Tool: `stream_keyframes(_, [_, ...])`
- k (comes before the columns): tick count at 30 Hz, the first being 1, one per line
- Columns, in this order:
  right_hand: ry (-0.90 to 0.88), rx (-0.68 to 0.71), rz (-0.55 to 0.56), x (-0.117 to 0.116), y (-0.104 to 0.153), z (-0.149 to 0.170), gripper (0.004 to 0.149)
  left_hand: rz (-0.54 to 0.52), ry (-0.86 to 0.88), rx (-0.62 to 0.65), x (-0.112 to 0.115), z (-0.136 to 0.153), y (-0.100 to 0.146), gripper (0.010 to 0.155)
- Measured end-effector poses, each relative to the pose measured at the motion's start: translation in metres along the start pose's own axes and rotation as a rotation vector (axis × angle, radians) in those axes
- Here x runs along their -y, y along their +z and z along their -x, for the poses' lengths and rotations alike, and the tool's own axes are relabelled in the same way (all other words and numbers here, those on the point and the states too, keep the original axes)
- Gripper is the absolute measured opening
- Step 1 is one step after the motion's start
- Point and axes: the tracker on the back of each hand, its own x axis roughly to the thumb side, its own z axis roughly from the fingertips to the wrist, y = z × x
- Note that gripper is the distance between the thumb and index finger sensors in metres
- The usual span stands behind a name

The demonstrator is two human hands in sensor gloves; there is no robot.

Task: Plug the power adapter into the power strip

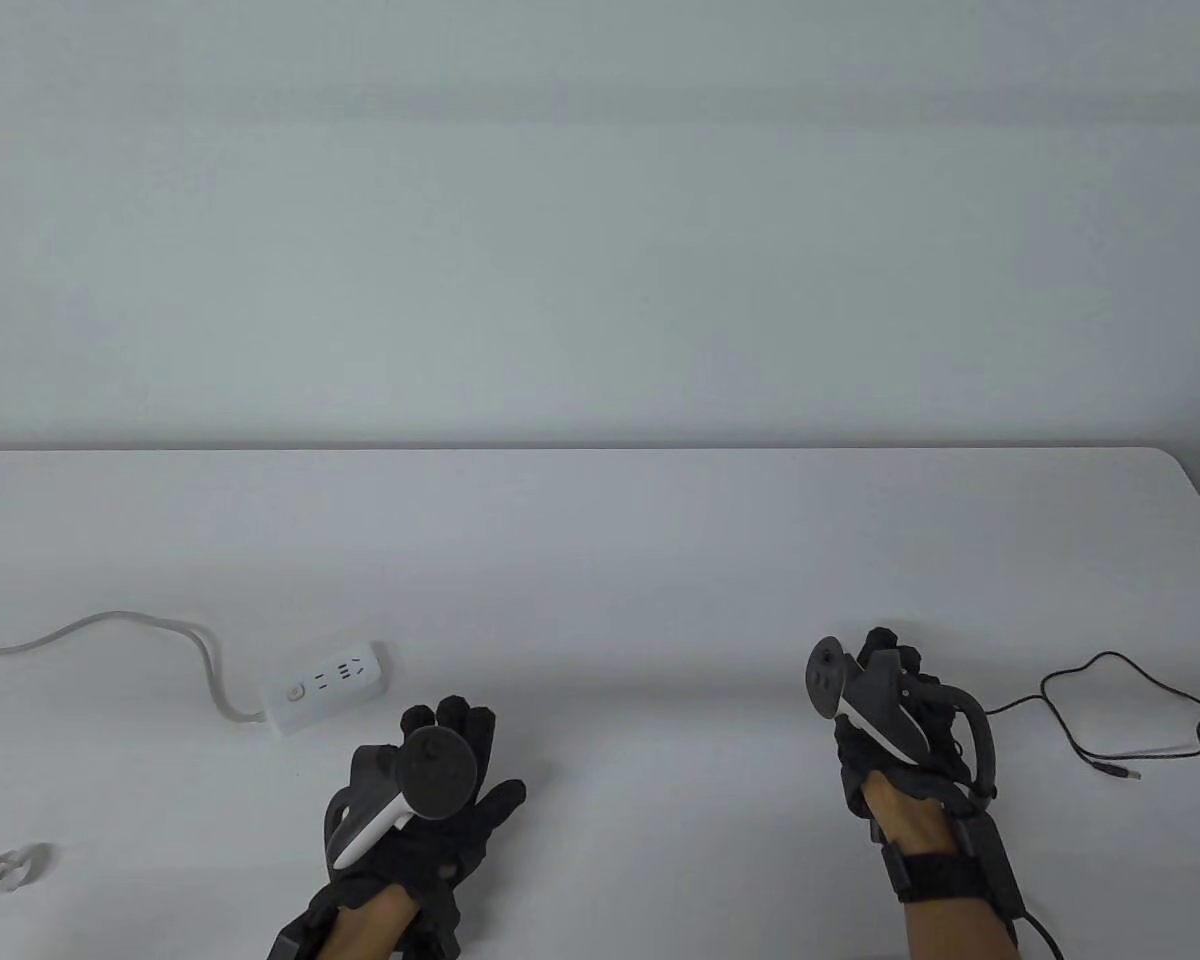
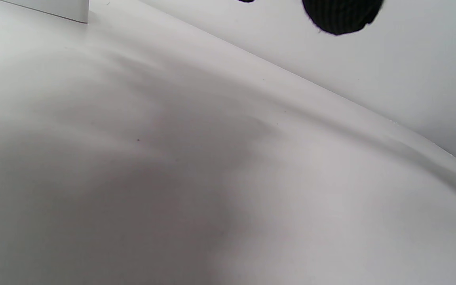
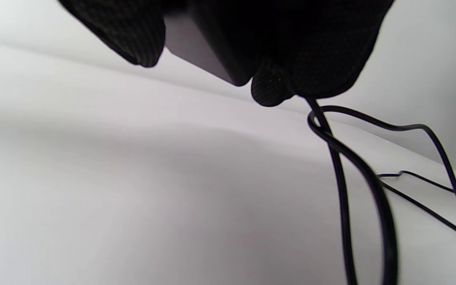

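Note:
The white power strip (image 1: 328, 686) lies on the table at the left, its sockets facing up; one corner of it shows in the left wrist view (image 2: 59, 10). My left hand (image 1: 450, 745) lies flat and empty just right of the strip, fingers spread. My right hand (image 1: 885, 665) at the right grips the black power adapter (image 3: 208, 51), which is held above the table. The adapter's thin black cable (image 3: 342, 166) hangs from the hand and trails right across the table (image 1: 1135, 715). In the table view the adapter itself is hidden by the hand and tracker.
The strip's white cord (image 1: 110, 630) loops off to the left edge, and its white plug (image 1: 5, 868) lies near the front left. The cable's small connector end (image 1: 1120, 772) lies right of my right hand. The table's far edge (image 1: 600, 450) runs along a plain wall.

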Motion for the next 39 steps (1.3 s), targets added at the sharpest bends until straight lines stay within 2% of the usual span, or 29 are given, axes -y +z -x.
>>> stream_keyframes(7, [-0.116,0.050,0.051,0.013,0.034,-0.014,0.078,-0.006,0.004,-0.005,-0.002,0.001,0.000,0.082])
stream_keyframes(15, [-0.148,0.135,0.104,0.030,0.058,-0.037,0.072,0.002,-0.008,-0.020,-0.003,0.004,0.001,0.083])
stream_keyframes(22, [-0.118,0.250,0.118,0.038,0.083,-0.064,0.076,-0.023,0.007,-0.053,-0.009,0.013,0.001,0.083])
stream_keyframes(27, [-0.106,0.352,0.096,0.037,0.097,-0.086,0.076,-0.022,0.108,-0.066,-0.008,0.034,-0.006,0.083])
stream_keyframes(31, [-0.122,0.405,0.109,0.033,0.104,-0.098,0.075,-0.099,0.158,-0.121,-0.018,0.054,-0.011,0.084])
stream_keyframes(35, [-0.139,0.459,0.115,0.031,0.112,-0.109,0.072,-0.083,0.216,-0.165,-0.025,0.080,-0.021,0.085])
stream_keyframes(39, [-0.157,0.503,0.121,0.033,0.119,-0.115,0.071,-0.163,0.180,-0.224,-0.038,0.100,-0.030,0.087])
